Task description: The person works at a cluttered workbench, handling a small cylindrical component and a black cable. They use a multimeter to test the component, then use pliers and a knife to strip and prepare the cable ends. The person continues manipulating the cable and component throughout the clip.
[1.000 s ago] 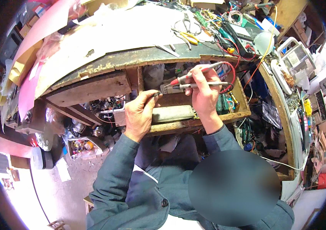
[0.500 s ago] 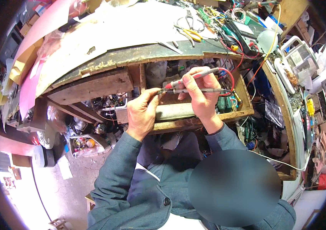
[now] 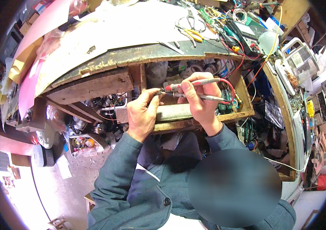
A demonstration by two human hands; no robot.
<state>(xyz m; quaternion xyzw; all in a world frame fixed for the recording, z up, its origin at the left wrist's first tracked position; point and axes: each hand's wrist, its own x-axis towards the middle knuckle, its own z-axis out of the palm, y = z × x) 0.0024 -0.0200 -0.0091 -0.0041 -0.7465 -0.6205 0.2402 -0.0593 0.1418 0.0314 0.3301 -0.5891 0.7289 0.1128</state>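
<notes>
Over an open wooden drawer [image 3: 241, 114] both my hands work close together. My right hand [image 3: 203, 103] is closed around two test probes: a red-tipped probe [image 3: 205, 81] above and a grey-black probe [image 3: 213, 98] below, with a red lead looping off their back ends. The probe tips point left at a tiny part [image 3: 163, 92] pinched between thumb and fingers of my left hand [image 3: 140, 117]. That part is too small to name, and I cannot tell whether both tips touch it. A pale cylinder [image 3: 176, 112] lies in the drawer below my hands.
On the bench above lie a large white sheet [image 3: 132, 27], yellow-handled pliers [image 3: 194, 35], tweezers [image 3: 171, 46] and a multimeter [image 3: 243, 30] among tangled wires. A clear plastic case [image 3: 299, 59] stands at right. A box of small parts [image 3: 88, 145] sits at lower left.
My right hand has dropped slightly and turned, so the red probe lies flatter and the grey-black one slants down to the right. My left hand has hardly moved.
</notes>
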